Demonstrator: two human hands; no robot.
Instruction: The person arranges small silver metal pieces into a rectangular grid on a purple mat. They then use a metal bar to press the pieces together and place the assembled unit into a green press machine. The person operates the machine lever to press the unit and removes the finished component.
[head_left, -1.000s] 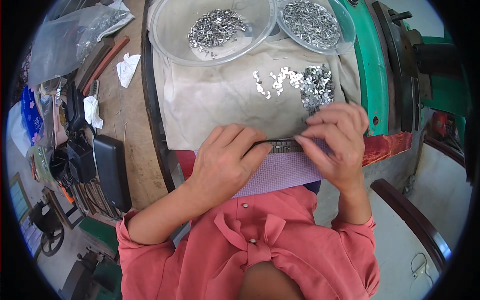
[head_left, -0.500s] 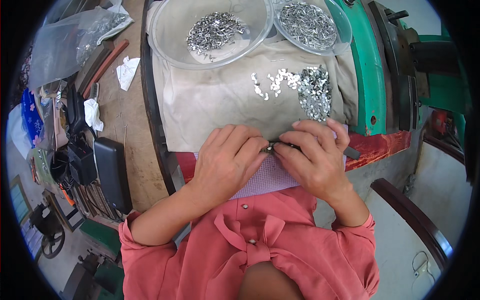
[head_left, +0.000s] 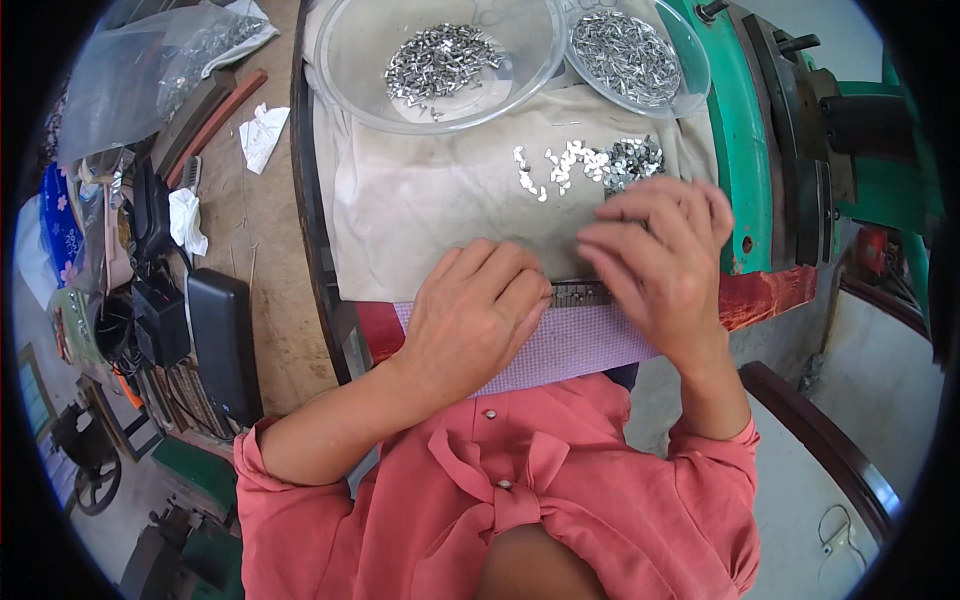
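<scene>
A narrow dark metal strip (head_left: 582, 294) with small slots or pieces along it lies at the near edge of the cloth. The thumb and fingers of my left hand (head_left: 470, 312) are closed on its left end, hiding that part. My right hand (head_left: 668, 262) hovers over its right end, apart from it, fingers loosely bent and spread, with nothing visible in them. Just beyond the right fingers lies a heap of small flat silvery metal pieces (head_left: 632, 158), partly covered by that hand. Several loose flat pieces (head_left: 566, 165) are scattered to its left.
Two clear plastic bowls stand at the back: the larger bowl (head_left: 340, 88) holds short metal pins, the smaller bowl (head_left: 697, 85) thin ones. A green machine (head_left: 738, 170) borders the right. A beige cloth (head_left: 430, 200) and purple mat (head_left: 570, 345) cover the work surface. A wooden bench (head_left: 280, 330) stands left.
My right hand has let go of the strip and moved up and right, uncovering the strip's right part. My left hand stays at the strip.
</scene>
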